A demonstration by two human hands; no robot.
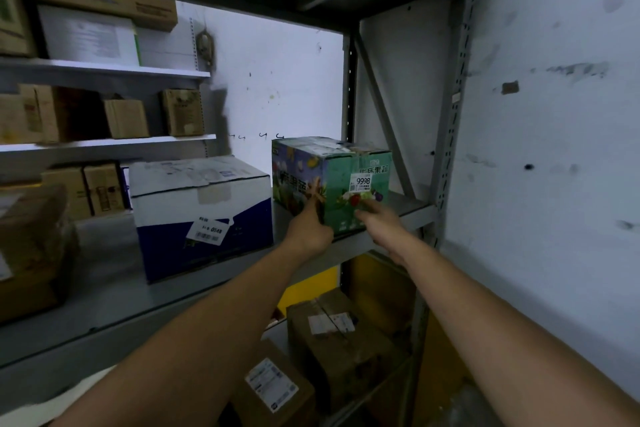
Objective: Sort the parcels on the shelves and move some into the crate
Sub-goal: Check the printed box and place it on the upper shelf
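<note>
The green carton [332,180] sits on the grey shelf [412,208], caught between both hands. The left hand [310,224] lays straight, spread fingers against the carton's left face. The right hand [381,220] presses outstretched fingers low on the front, just under the 9998 label [362,181]. Neither hand curls round anything (flat palms probably suit squeezing a wide box). Just left of the left fingers stands a white-and-blue box [201,211], likely crowding that side.

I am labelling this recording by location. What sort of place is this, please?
Probably a parcel storeroom or small warehouse. The grey metal shelving is loaded with cardboard boxes, and the green box and the blue and white box carry numbered stickers.
</note>
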